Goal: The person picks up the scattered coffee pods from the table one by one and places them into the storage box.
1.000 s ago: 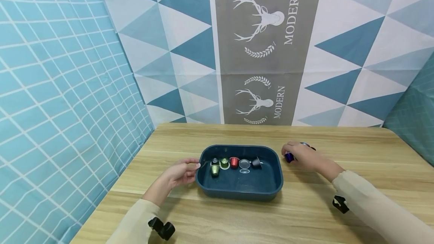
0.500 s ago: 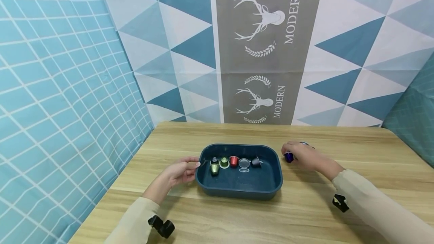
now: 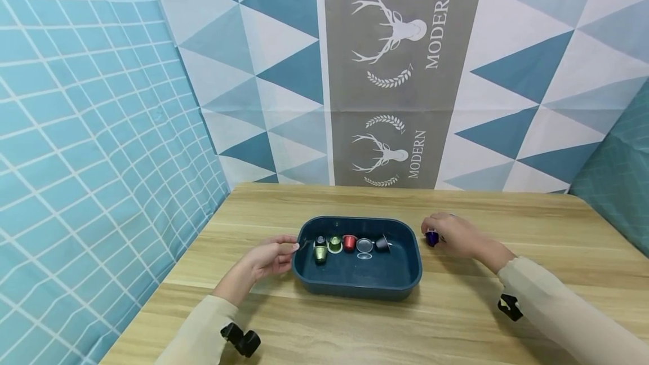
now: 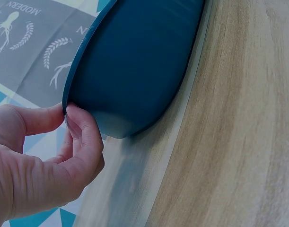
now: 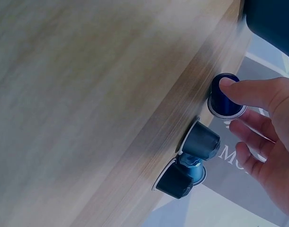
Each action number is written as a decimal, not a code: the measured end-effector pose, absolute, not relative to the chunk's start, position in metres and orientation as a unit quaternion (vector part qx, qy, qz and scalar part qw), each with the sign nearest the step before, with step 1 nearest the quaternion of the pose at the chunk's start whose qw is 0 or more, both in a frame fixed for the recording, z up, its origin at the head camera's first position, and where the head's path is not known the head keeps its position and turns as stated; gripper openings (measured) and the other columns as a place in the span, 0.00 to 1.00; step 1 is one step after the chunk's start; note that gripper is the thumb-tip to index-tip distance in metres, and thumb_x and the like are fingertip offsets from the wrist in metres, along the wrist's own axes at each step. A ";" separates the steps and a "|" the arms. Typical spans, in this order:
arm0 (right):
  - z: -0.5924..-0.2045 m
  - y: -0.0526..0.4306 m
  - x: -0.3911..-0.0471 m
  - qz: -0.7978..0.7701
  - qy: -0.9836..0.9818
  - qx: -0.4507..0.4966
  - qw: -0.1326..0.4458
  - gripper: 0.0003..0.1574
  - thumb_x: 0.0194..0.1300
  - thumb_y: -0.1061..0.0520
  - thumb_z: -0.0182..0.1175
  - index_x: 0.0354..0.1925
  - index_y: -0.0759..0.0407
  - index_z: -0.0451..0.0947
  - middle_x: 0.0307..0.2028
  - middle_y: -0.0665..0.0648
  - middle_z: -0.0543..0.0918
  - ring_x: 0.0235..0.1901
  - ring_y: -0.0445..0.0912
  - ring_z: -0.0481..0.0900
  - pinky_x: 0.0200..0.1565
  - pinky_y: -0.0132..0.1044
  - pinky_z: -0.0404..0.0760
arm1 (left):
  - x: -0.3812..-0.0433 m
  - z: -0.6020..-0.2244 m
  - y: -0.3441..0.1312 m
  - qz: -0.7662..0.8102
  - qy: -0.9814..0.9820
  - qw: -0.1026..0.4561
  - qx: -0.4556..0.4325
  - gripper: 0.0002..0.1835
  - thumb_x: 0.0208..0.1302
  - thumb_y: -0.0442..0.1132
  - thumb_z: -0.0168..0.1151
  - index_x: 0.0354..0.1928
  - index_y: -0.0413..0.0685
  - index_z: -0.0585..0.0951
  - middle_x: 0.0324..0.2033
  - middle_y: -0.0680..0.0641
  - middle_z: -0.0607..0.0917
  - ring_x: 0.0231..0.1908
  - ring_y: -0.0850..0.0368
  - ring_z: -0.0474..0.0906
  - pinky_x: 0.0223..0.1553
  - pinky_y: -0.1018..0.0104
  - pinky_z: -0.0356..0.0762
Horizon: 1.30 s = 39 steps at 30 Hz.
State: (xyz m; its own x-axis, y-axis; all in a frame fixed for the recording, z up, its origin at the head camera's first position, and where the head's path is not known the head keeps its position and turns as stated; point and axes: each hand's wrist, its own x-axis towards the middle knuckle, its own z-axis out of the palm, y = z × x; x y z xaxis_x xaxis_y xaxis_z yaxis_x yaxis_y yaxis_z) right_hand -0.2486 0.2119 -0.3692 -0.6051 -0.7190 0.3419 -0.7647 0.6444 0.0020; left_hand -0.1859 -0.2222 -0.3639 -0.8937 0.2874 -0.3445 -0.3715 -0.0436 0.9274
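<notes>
My left hand (image 3: 271, 258) pinches the left rim of a dark blue basin (image 3: 355, 287). In the left wrist view, thumb and index finger meet over the rim of the basin (image 4: 135, 61). To the right of the basin, my right hand (image 3: 451, 234) holds a dark blue coffee capsule (image 3: 431, 237) low at the table. The right wrist view has the thumb lying on this capsule (image 5: 223, 98), its silver rim showing below. Several coffee capsules lie inside the basin, among them a red capsule (image 3: 350, 242), a light green capsule (image 3: 320, 254) and a dark grey capsule (image 3: 382, 243).
Near my right hand, a dark capsule (image 5: 201, 140), another dark capsule (image 5: 173, 179) and a lighter blue capsule (image 5: 194, 169) stand close together on the wooden table (image 3: 345, 325). Patterned cloth (image 3: 385, 72) hangs behind the table, and blue checked cloth (image 3: 101, 128) on the left.
Both hands stay almost where they were. The things behind my right hand show less now in the head view, which has shifted slightly.
</notes>
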 end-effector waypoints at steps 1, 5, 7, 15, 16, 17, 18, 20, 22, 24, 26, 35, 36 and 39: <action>-0.369 0.212 -0.248 0.072 -0.893 0.415 0.160 0.25 0.38 0.71 0.74 0.35 0.56 0.77 0.33 0.52 0.81 0.35 0.46 0.79 0.38 0.43 0.81 | -0.186 -0.364 -0.222 0.721 0.653 0.228 -0.032 0.19 0.70 0.33 0.51 0.60 0.37 0.64 0.26 0.56 0.81 0.27 0.68 0.76 0.31 0.76 0.75; -0.371 0.211 -0.247 0.077 -0.895 0.410 0.157 0.24 0.38 0.70 0.74 0.36 0.57 0.77 0.34 0.53 0.82 0.36 0.47 0.80 0.39 0.44 0.81 | -0.185 -0.364 -0.222 0.720 0.655 0.228 -0.029 0.19 0.70 0.33 0.51 0.60 0.37 0.64 0.26 0.56 0.80 0.27 0.68 0.76 0.31 0.76 0.75; -0.371 0.211 -0.247 0.083 -0.897 0.410 0.145 0.23 0.40 0.69 0.74 0.37 0.58 0.77 0.34 0.53 0.82 0.37 0.47 0.80 0.40 0.44 0.81 | -0.185 -0.364 -0.222 0.720 0.655 0.227 -0.029 0.20 0.70 0.33 0.51 0.61 0.36 0.63 0.26 0.56 0.81 0.27 0.68 0.76 0.31 0.76 0.75; -0.372 0.209 -0.248 0.082 -0.901 0.409 0.120 0.19 0.47 0.63 0.74 0.37 0.57 0.78 0.35 0.52 0.82 0.37 0.46 0.80 0.38 0.40 0.81 | -0.185 -0.364 -0.223 0.718 0.657 0.226 -0.027 0.22 0.70 0.34 0.52 0.63 0.35 0.62 0.27 0.56 0.81 0.28 0.68 0.76 0.32 0.76 0.75; -0.372 0.209 -0.249 0.082 -0.900 0.410 0.120 0.18 0.47 0.63 0.74 0.37 0.56 0.78 0.35 0.52 0.81 0.37 0.45 0.80 0.38 0.39 0.81 | -0.185 -0.365 -0.223 0.718 0.657 0.226 -0.027 0.22 0.70 0.34 0.52 0.63 0.35 0.62 0.27 0.56 0.81 0.28 0.68 0.76 0.32 0.76 0.75; -0.372 0.209 -0.248 0.082 -0.900 0.410 0.122 0.18 0.47 0.63 0.73 0.37 0.56 0.78 0.35 0.52 0.81 0.36 0.45 0.80 0.37 0.39 0.81 | -0.184 -0.365 -0.223 0.719 0.657 0.226 -0.026 0.23 0.70 0.34 0.52 0.63 0.35 0.61 0.27 0.56 0.81 0.28 0.68 0.76 0.32 0.76 0.75; -0.371 0.209 -0.248 0.085 -0.899 0.412 0.123 0.17 0.48 0.63 0.73 0.37 0.56 0.78 0.35 0.52 0.81 0.36 0.45 0.80 0.37 0.39 0.81 | -0.184 -0.365 -0.223 0.720 0.656 0.226 -0.026 0.23 0.70 0.34 0.52 0.63 0.34 0.61 0.26 0.56 0.81 0.28 0.68 0.76 0.32 0.76 0.75; -0.370 0.208 -0.247 0.089 -0.898 0.412 0.128 0.17 0.48 0.63 0.73 0.36 0.56 0.78 0.34 0.52 0.81 0.36 0.44 0.80 0.36 0.38 0.80 | -0.184 -0.365 -0.223 0.721 0.655 0.226 -0.026 0.23 0.70 0.34 0.51 0.63 0.34 0.61 0.26 0.57 0.81 0.27 0.69 0.76 0.32 0.76 0.75; -0.369 0.208 -0.245 0.092 -0.896 0.413 0.136 0.16 0.48 0.63 0.73 0.36 0.56 0.78 0.34 0.51 0.81 0.35 0.44 0.79 0.35 0.37 0.79 | -0.184 -0.365 -0.223 0.721 0.654 0.226 -0.025 0.23 0.70 0.34 0.51 0.63 0.34 0.61 0.26 0.57 0.81 0.27 0.69 0.76 0.31 0.76 0.75; -0.369 0.208 -0.244 0.094 -0.892 0.417 0.150 0.16 0.48 0.63 0.73 0.36 0.57 0.78 0.33 0.51 0.81 0.34 0.43 0.79 0.34 0.36 0.79 | -0.184 -0.365 -0.223 0.721 0.654 0.226 -0.025 0.23 0.70 0.34 0.51 0.63 0.34 0.61 0.26 0.57 0.81 0.27 0.69 0.76 0.31 0.76 0.75; -0.369 0.208 -0.244 0.095 -0.885 0.424 0.168 0.17 0.47 0.64 0.73 0.35 0.57 0.78 0.32 0.51 0.80 0.32 0.41 0.78 0.33 0.35 0.78 | -0.184 -0.365 -0.223 0.720 0.656 0.226 -0.025 0.23 0.70 0.34 0.51 0.63 0.34 0.61 0.25 0.57 0.81 0.26 0.69 0.76 0.31 0.76 0.75; -0.370 0.206 -0.246 0.105 -0.856 0.455 0.223 0.18 0.43 0.66 0.74 0.33 0.59 0.77 0.29 0.51 0.79 0.27 0.38 0.75 0.29 0.30 0.76 | -0.184 -0.365 -0.223 0.719 0.658 0.222 -0.027 0.21 0.70 0.33 0.51 0.62 0.35 0.62 0.25 0.57 0.79 0.25 0.69 0.73 0.30 0.76 0.73; -0.370 0.205 -0.246 0.105 -0.855 0.456 0.224 0.18 0.43 0.66 0.75 0.33 0.59 0.77 0.29 0.51 0.79 0.27 0.38 0.75 0.28 0.30 0.75 | -0.184 -0.365 -0.223 0.718 0.659 0.223 -0.026 0.21 0.70 0.33 0.51 0.62 0.35 0.62 0.25 0.57 0.79 0.25 0.69 0.73 0.29 0.76 0.73; -0.369 0.205 -0.245 0.105 -0.852 0.458 0.232 0.19 0.42 0.66 0.75 0.33 0.59 0.77 0.29 0.51 0.79 0.27 0.38 0.75 0.28 0.29 0.75 | -0.184 -0.365 -0.223 0.719 0.658 0.223 -0.024 0.21 0.70 0.33 0.50 0.61 0.35 0.62 0.25 0.57 0.79 0.25 0.69 0.73 0.29 0.76 0.73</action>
State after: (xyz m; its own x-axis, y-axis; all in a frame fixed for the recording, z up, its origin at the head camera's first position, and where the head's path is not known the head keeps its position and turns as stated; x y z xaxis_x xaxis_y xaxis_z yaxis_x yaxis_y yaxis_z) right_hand -0.2447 0.2049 -0.3691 -0.4727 -0.7318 0.4908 -0.8294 0.5578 0.0329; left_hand -0.1845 -0.2230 -0.3655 -0.8994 0.2893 -0.3277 -0.3517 -0.0336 0.9355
